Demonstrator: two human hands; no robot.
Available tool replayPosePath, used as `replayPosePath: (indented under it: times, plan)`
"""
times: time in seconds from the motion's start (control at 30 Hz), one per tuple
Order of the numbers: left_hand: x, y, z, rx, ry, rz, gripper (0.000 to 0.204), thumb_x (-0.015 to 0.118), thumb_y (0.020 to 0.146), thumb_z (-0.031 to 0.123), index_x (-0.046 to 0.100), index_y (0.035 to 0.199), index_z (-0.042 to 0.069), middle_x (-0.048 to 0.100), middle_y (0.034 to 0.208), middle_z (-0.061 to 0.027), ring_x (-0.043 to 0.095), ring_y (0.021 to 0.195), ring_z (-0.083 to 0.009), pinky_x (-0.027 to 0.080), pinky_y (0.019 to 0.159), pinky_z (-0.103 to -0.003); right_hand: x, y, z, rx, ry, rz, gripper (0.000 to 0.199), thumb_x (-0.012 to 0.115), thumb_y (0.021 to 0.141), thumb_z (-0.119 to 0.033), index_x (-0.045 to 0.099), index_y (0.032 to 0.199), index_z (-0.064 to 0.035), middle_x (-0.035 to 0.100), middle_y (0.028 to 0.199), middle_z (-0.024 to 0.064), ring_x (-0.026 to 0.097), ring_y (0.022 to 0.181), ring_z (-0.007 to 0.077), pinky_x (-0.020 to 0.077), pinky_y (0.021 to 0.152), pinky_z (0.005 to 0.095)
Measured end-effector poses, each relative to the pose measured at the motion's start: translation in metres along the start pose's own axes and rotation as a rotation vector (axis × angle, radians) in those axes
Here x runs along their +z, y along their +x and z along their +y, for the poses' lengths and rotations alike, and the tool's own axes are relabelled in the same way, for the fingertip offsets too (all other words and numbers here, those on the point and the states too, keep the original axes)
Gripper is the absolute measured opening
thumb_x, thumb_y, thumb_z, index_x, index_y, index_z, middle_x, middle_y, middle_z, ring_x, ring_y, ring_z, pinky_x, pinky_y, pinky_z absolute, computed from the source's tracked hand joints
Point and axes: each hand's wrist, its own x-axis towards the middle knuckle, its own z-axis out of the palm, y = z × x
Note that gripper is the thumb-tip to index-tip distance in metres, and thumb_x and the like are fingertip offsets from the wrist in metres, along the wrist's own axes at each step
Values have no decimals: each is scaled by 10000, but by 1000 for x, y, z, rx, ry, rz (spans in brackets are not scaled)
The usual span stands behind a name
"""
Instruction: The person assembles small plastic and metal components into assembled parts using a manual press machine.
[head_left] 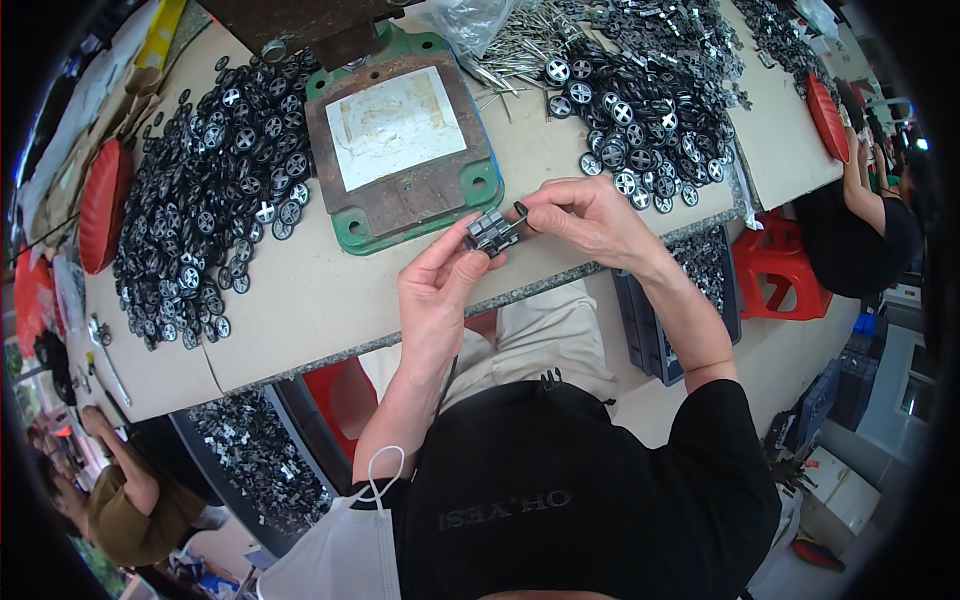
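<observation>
My left hand (432,292) is closed around a small grey and black plastic part (488,232), held over the table's front edge. From the right, my right hand (592,218) pinches a small black wheel (520,210), seen nearly edge-on. A thin axle seems to run between the wheel and the plastic part; how far it goes in is hidden. Just beyond my hands lies the green and brown metal base (405,215) of a press, with a white pad (396,125) on it.
Heaps of black wheels with silver spokes lie left (215,190) and right (640,135) of the press. Thin metal pins (520,45) are piled behind. Crates of small parts (255,455) stand below the table. A red stool (780,265) and other people are nearby.
</observation>
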Motion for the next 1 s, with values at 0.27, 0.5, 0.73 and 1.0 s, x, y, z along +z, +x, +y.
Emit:
replayPosePath:
  times: [0.27,0.5,0.73,1.0]
  plan:
    - [0,-3,1,33,136,48,372,591,833,-13,521,1198,-27,626,1042,-117,627,885,-166,492,815,-258,2,1,-4,-151,-255,21,240,638,801,-76,653,1032,-12,632,846,63,560,741,108,450,661,246]
    - [-3,-3,1,-17,-2,14,361,589,831,-19,526,1186,-39,623,1050,-124,628,881,-168,500,809,-265,2,2,3,-305,-29,-21,318,652,770,-51,637,1087,-35,631,873,56,552,730,114,451,658,256]
    - [-5,-2,-3,76,128,28,362,577,842,-11,512,1198,-34,608,1075,-130,617,915,-182,506,826,-279,8,0,2,112,-10,18,198,633,821,-76,651,1006,-4,643,876,63,588,777,96,461,689,222]
    - [6,-5,10,-50,40,-75,342,633,813,19,551,1145,-3,599,1067,-85,545,1003,-120,434,873,-267,8,-13,-7,-123,-212,59,146,662,766,-81,628,886,-6,579,740,56,576,654,121,436,577,301]
